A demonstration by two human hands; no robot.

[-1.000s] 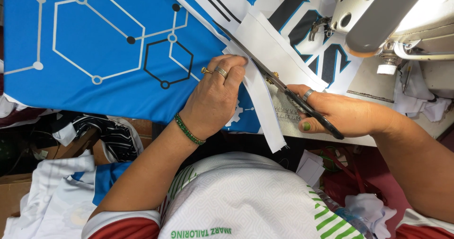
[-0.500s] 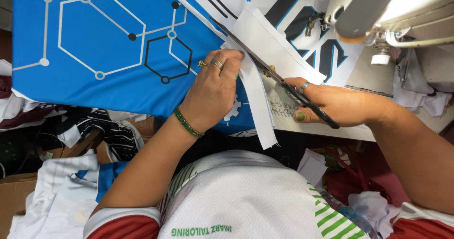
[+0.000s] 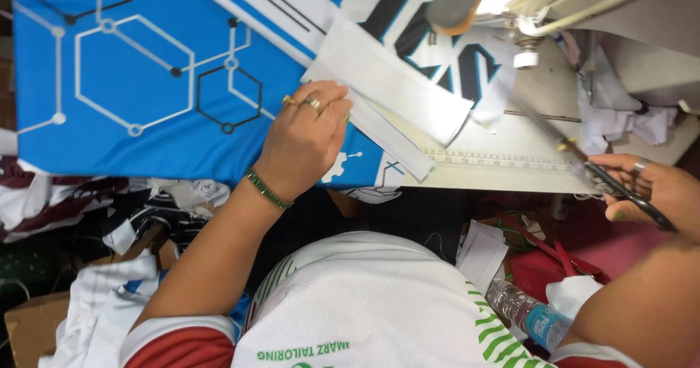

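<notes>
My left hand [image 3: 302,146], with rings and a green bangle, presses a white fabric strip [image 3: 386,84] onto a blue fabric piece [image 3: 131,84] printed with hexagon lines. The fabric lies on the sewing table [image 3: 503,167]. My right hand [image 3: 656,193] is off to the right, past the table's front edge, and grips a pair of scissors [image 3: 590,167] with dark handles. The blades point up and left toward the sewing machine [image 3: 554,7]. The scissors are apart from the fabric.
A ruler scale runs along the table's front edge [image 3: 496,160]. Loose white and dark fabric pieces [image 3: 109,222] pile at the lower left beside a cardboard box [image 3: 29,331]. A plastic water bottle [image 3: 525,313] and red cloth [image 3: 547,266] lie at the lower right.
My right hand has drawn the scissors away to the right, off the white strip. My left hand stays on the strip. The view has shifted, so the machine sits further right.
</notes>
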